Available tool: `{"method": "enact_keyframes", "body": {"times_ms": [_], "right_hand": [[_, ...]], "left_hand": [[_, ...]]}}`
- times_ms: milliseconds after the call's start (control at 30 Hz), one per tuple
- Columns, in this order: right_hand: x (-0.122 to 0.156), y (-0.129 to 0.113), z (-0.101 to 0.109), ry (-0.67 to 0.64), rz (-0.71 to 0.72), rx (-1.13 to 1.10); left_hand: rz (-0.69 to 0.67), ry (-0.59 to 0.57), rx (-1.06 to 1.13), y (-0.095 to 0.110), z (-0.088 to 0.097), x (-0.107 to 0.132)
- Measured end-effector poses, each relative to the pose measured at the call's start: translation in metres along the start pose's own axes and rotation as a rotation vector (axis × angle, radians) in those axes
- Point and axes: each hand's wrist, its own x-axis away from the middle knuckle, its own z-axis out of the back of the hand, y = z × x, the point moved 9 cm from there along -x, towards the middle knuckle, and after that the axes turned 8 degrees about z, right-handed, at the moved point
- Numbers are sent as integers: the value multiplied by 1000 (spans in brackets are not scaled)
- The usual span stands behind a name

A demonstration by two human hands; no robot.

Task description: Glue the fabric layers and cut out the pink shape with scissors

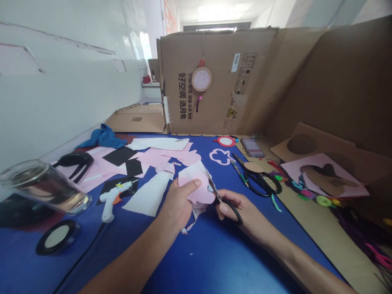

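Note:
Pinched between thumb and fingers of my left hand (180, 200) is a pink paper cutout (200, 190) with a wavy outline, lying against a white sheet (194, 169). My right hand (234, 208) grips black-handled scissors (228, 206), whose blades reach the right edge of the paper. A patterned strip (199, 210) dangles below the pink shape. To the right of the scissors, a pink flower-shaped paper outline (222, 157) lies on the blue table (211, 261), beside a second, larger pair of black scissors (260, 183) and a green pen (241, 173).
At left stand a glass of liquid (45, 185), a white glue gun (112, 200) with its cord, and a round black-rimmed object (56, 237). Pink, white and black sheets spread behind. A cardboard wall (220, 49) rises at the back; cardboard with cut holes (297, 126) lies right.

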Motion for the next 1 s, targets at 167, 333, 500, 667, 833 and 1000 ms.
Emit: {"method": "enact_keyframes", "body": {"times_ms": [167,333,500,667,833,1000], "right_hand": [[0,1,-2,-12,-12,-35],[-2,0,-3,-13,8,-52],[-2,-2,-5,-18,-3,-63],[-2,-4,-5,-19,-5,-53],[-3,-4,-5,-20,-21,-50],[-2,-5,-6,-30,-24,-41]], "left_hand": [[-6,21,-15,2,0,2],[-14,41,-9,2,1,2],[-20,62,-1,3,2,3],[-22,87,-18,4,5,2],[-14,83,-32,3,4,3],[-6,87,-32,3,6,2]]}}
